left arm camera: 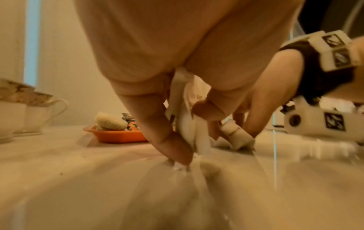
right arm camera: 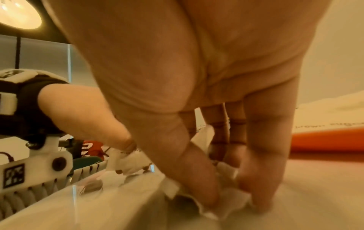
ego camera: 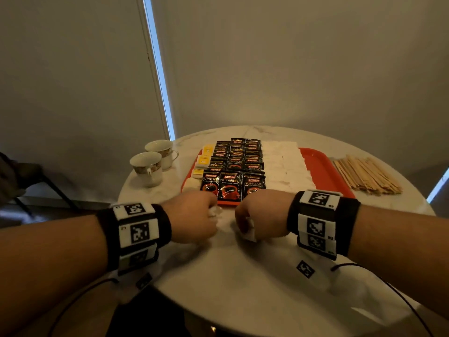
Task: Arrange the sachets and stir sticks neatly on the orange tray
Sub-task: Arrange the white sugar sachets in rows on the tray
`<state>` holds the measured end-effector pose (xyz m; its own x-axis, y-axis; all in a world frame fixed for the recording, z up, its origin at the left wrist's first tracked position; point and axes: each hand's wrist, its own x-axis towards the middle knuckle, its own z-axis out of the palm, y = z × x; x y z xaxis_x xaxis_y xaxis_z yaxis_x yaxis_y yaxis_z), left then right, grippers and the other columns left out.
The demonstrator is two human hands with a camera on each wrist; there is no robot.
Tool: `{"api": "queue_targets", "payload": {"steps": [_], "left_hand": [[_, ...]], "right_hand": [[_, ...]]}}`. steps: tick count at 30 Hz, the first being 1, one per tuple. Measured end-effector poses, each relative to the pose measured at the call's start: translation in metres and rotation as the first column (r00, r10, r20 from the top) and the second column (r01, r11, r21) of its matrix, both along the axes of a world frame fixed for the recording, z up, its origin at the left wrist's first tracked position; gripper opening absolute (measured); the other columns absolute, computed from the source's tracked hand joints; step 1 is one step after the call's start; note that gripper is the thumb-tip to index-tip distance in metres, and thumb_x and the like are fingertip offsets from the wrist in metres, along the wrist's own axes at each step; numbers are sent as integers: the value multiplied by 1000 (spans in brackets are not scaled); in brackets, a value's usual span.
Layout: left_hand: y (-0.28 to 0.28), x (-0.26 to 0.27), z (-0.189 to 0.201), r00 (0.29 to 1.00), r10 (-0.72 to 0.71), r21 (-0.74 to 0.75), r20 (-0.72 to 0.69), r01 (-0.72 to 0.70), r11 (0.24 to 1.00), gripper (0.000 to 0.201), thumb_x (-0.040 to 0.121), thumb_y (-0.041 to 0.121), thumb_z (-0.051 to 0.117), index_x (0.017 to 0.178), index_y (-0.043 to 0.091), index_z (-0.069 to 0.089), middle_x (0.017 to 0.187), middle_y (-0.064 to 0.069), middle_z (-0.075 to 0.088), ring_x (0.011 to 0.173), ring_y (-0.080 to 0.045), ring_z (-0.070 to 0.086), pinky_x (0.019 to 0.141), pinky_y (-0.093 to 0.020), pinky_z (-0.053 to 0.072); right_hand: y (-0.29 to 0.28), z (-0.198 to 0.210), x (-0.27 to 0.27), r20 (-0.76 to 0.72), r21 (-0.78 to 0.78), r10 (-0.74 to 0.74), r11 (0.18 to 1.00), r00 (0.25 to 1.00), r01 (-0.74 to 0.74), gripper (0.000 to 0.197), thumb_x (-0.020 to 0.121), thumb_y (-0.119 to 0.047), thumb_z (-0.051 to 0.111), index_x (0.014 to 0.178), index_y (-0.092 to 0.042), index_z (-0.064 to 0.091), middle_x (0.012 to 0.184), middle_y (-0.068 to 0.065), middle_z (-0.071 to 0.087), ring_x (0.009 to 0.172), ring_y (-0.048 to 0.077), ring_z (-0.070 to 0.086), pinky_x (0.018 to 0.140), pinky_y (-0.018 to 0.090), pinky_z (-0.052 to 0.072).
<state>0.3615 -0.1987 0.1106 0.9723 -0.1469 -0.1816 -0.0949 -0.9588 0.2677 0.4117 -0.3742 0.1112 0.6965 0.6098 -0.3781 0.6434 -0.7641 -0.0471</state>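
"KOPIKO" and "SUPREMO" were printed on the black coffee sachets [ego camera: 230, 183] laid in rows on the orange tray [ego camera: 323, 166]. In the right wrist view, "brown sugar" was partly legible on a white sachet [right arm camera: 331, 119] lying on the tray's edge. The print on the yellow sachets [ego camera: 202, 160] could not be read.

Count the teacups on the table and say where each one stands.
2. The near teacup stands on the table, left of the orange tray; the far teacup sits just behind it, toward the wall. None seems hidden.
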Motion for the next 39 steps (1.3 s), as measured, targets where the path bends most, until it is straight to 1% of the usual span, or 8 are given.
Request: {"api": "queue_targets", "payload": {"steps": [3,6,10,13,17,23,30,39], "left_hand": [[7,10,3,988,151,-273,-38,-156,949,3,89,16,61,87,17,58,91,-7,65,83,-23,66,67,-34,58],[7,21,0,951,243,-626,-192,-310,716,27,84,13,60,110,13,62,110,-22,70,95,-38,75,85,-53,63],[-10,38,3,931,271,-834,-244,-344,431,37,97,-8,42,125,12,53,111,-25,69,86,-40,77,72,-49,65],[-27,56,10,928,305,-901,-216,-310,305,38,93,-9,40,119,12,58,106,-23,71,91,-44,76,75,-54,64],[-50,86,19,923,224,-944,-313,-328,31,22,103,10,48,116,6,65,110,-24,74,89,-35,76,71,-47,64],[-65,125,9,955,160,-952,-248,-271,142,27,93,0,69,119,2,68,113,-21,75,87,-25,78,69,-32,63],[-59,152,12,963,164,-932,-212,-250,262,16,91,1,68,104,10,68,84,-8,80,71,-21,77,53,-27,53],[-56,160,2,969,190,-967,-156,-189,169,19,86,22,81,101,17,70,82,1,77,66,-11,70,51,-22,52]], "right_hand": [[-1,4,7,-45,-6,-48,999,998,47,28,90,-22,74,118,-26,71,118,-2,66,93,13,59,62,19,43],[-11,6,18,-150,186,-168,963,974,195,24,84,-19,78,105,-30,72,105,-8,65,81,7,59,59,19,45],[-30,15,35,-489,672,-194,538,850,509,25,81,-1,78,98,-19,73,97,1,73,81,17,71,73,31,62],[-32,18,48,-634,749,-69,195,770,634,26,83,12,72,104,-4,69,96,13,74,80,22,74,72,34,63],[-34,14,65,-606,780,-123,100,786,618,30,83,10,73,111,-2,71,105,13,76,86,21,77,69,28,62],[-51,13,91,-575,795,-212,84,790,601,34,88,5,65,107,-20,79,100,-3,78,88,13,74,75,28,61],[-61,0,111,-665,746,-148,-172,732,643,32,89,-1,71,116,-16,68,89,7,71,79,19,65,70,35,57],[-59,-8,118,-664,745,-177,-84,726,662,12,90,-14,73,100,-8,74,87,7,73,79,20,66,77,38,59]]}}
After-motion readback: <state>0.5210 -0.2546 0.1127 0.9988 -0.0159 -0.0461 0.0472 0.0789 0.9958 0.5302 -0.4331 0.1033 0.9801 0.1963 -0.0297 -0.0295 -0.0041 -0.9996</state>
